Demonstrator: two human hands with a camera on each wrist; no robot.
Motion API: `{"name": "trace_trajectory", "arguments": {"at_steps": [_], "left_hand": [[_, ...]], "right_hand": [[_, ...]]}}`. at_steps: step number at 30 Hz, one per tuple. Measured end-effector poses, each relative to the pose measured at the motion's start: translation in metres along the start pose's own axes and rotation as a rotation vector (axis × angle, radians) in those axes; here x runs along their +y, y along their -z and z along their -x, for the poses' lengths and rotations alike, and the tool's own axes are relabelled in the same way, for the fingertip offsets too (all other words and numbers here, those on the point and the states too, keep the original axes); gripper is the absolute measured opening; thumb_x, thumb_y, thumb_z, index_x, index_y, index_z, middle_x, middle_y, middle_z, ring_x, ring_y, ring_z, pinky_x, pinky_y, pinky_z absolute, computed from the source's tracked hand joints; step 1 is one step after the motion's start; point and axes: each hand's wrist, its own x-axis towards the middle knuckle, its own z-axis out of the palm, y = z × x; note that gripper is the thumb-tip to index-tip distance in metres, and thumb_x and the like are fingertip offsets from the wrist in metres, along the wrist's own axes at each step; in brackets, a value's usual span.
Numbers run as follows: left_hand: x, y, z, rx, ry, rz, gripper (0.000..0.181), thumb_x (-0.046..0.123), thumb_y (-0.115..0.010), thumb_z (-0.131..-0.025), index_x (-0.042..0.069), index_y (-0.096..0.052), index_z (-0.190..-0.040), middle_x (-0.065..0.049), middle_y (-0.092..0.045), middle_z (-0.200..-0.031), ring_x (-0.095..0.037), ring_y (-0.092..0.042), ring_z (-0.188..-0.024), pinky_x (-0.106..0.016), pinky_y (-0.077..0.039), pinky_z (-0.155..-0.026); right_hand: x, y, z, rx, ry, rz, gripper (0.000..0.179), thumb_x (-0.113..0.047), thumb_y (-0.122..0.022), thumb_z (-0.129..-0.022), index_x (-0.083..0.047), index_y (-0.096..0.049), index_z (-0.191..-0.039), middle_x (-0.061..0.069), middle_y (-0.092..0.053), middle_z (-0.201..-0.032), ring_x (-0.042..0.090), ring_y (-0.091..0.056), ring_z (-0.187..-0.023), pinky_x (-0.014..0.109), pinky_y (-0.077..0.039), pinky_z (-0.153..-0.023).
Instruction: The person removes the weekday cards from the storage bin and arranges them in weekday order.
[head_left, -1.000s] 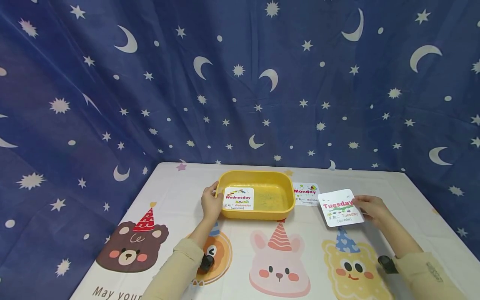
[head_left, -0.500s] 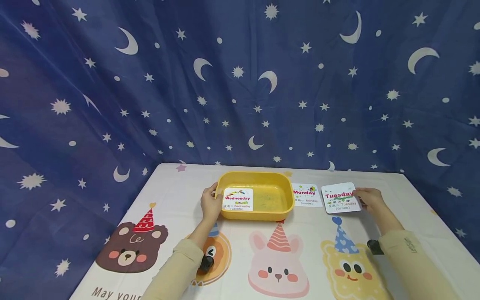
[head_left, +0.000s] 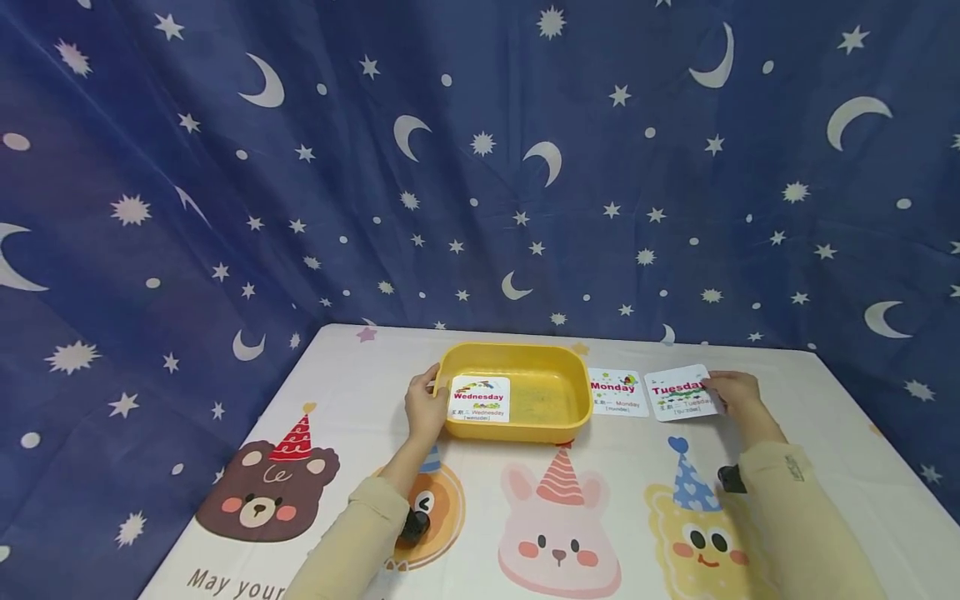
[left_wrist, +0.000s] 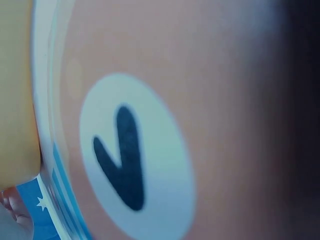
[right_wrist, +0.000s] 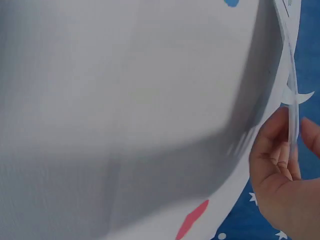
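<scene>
So the Tuesday card point(head_left: 681, 393) is pinched by its right edge in the right grip point(head_left: 738, 396), and it's seen pretty much edge-on there from the right wrist. Whether its lower edge is touching the counter point(head_left: 847, 433) can't be told. Over on the other side, the yellow tray point(head_left: 517, 432) is held at its left end by the left grip point(head_left: 426, 408), though only a bit of that hand is caught from the left wrist. The Wednesday card point(head_left: 480, 400) is sat inside the tray, right next to the left grip; flat or leaning can't really be made out. The Monday card point(head_left: 621, 393) is laid between the two grips, tucked right up against the tray's far end from the left one. Nearer the viewer, a brown bear point(head_left: 262, 500) is printed left of the left grip, and a pink bunny point(head_left: 559, 537) between the grips. Behind both, a blue curtain point(head_left: 337, 183) is covered in moons and stars
</scene>
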Motion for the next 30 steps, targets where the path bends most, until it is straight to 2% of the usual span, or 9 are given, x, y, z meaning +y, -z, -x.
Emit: {"name": "trace_trajectory", "arguments": {"at_steps": [4,7,8,9,11,14,20,24,30], "left_hand": [[-0.002,-0.002,-0.001,0.000,0.013,-0.002,0.045,-0.008,-0.055,-0.082,0.000,-0.058,-0.126,-0.021,-0.059,-0.116,-0.032,-0.060,-0.096,-0.039,-0.055,-0.080],[-0.005,-0.002,-0.003,-0.001,0.022,0.006,0.044,-0.008,-0.055,-0.083,0.000,-0.058,-0.126,-0.020,-0.059,-0.117,-0.032,-0.060,-0.097,-0.039,-0.055,-0.080],[-0.006,-0.002,-0.003,-0.002,0.021,0.008,0.044,-0.008,-0.055,-0.082,0.000,-0.058,-0.126,-0.020,-0.059,-0.117,-0.032,-0.060,-0.096,-0.039,-0.055,-0.080],[-0.006,-0.002,-0.003,-0.001,0.020,0.009,0.044,-0.008,-0.055,-0.082,0.000,-0.058,-0.126,-0.020,-0.059,-0.116,-0.032,-0.060,-0.096,-0.038,-0.055,-0.079],[-0.005,-0.003,-0.003,-0.001,0.019,0.014,0.045,-0.008,-0.055,-0.082,-0.001,-0.058,-0.126,-0.020,-0.059,-0.116,-0.032,-0.060,-0.095,-0.038,-0.055,-0.078],[-0.003,-0.003,-0.002,-0.001,0.017,0.014,0.045,-0.008,-0.055,-0.081,-0.002,-0.058,-0.126,-0.020,-0.060,-0.115,-0.032,-0.060,-0.094,-0.037,-0.056,-0.077],[-0.001,-0.002,-0.001,0.003,0.012,0.020,0.046,-0.009,-0.054,-0.080,-0.002,-0.058,-0.125,-0.020,-0.060,-0.113,-0.031,-0.061,-0.092,-0.036,-0.056,-0.076],[-0.001,-0.002,-0.002,-0.003,0.019,0.021,0.046,-0.008,-0.054,-0.081,-0.001,-0.058,-0.126,-0.020,-0.060,-0.114,-0.031,-0.060,-0.093,-0.036,-0.056,-0.077],[-0.002,-0.002,-0.002,-0.003,0.005,0.012,0.044,-0.009,-0.054,-0.081,-0.002,-0.058,-0.125,-0.021,-0.060,-0.113,-0.030,-0.059,-0.091,-0.035,-0.055,-0.075]], "right_hand": [[0.005,-0.003,-0.001,0.014,0.011,0.026,0.060,0.000,-0.055,-0.085,0.007,-0.033,-0.140,0.029,-0.030,-0.145,0.034,-0.042,-0.111,0.022,-0.040,-0.066],[0.010,-0.008,-0.003,0.023,0.045,0.086,0.060,0.003,-0.055,-0.083,0.009,-0.033,-0.139,0.032,-0.033,-0.141,0.039,-0.041,-0.115,0.037,-0.046,-0.086],[0.012,-0.009,-0.004,0.027,0.057,0.124,0.059,0.003,-0.054,-0.083,0.010,-0.034,-0.138,0.032,-0.034,-0.140,0.040,-0.041,-0.117,0.039,-0.046,-0.089],[0.014,-0.010,-0.005,0.034,0.069,0.159,0.057,0.003,-0.054,-0.084,0.011,-0.035,-0.137,0.033,-0.036,-0.138,0.041,-0.041,-0.117,0.045,-0.042,-0.097],[0.015,-0.012,-0.003,0.057,0.098,0.225,0.053,0.001,-0.055,-0.084,0.012,-0.039,-0.133,0.034,-0.038,-0.135,0.043,-0.041,-0.118,0.050,-0.036,-0.105],[0.016,-0.013,0.000,0.092,0.138,0.304,0.048,-0.001,-0.057,-0.084,0.015,-0.044,-0.127,0.035,-0.044,-0.130,0.045,-0.043,-0.115,0.051,-0.036,-0.103],[0.016,-0.016,0.005,0.125,0.179,0.375,0.044,-0.003,-0.058,-0.086,0.017,-0.045,-0.123,0.036,-0.048,-0.123,0.044,-0.047,-0.108,0.051,-0.042,-0.097],[0.015,-0.018,0.007,0.134,0.186,0.404,0.042,-0.004,-0.057,-0.086,0.018,-0.046,-0.121,0.036,-0.049,-0.120,0.045,-0.048,-0.107,0.050,-0.043,-0.095],[0.016,-0.022,0.009,0.163,0.187,0.412,0.041,-0.003,-0.057,-0.086,0.019,-0.047,-0.120,0.037,-0.049,-0.121,0.047,-0.047,-0.110,0.052,-0.041,-0.098]]}}
